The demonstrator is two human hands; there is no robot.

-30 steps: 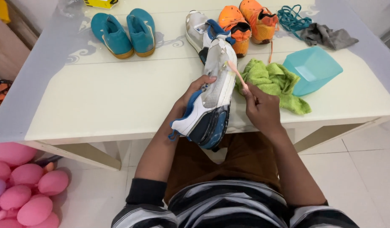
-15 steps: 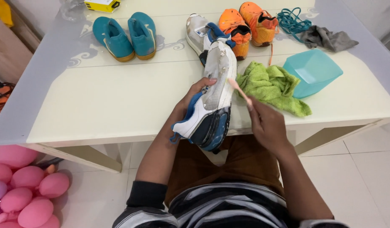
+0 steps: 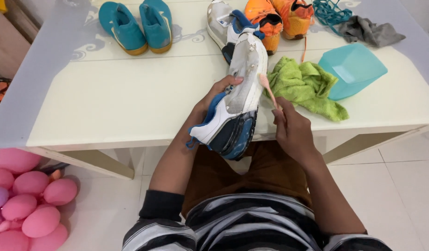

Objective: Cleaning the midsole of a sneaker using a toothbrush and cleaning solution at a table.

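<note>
Shoe (image 3: 237, 100): white, blue heel, scuffed; over table (image 3: 107, 107) edge, toe pointing away, long axis near-vertical in view. Left hand (image 3: 214, 95) grips shoe. Right hand (image 3: 293, 132) clasps brush (image 3: 266, 86), bristles at shoe's side.

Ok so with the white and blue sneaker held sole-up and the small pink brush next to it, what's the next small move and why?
Probably bring the small pink brush in the right hand onto the white and blue sneaker, which the left hand steadies. The bristle end sits just at the sole's edge, and the sole looks grey and speckled.
</note>
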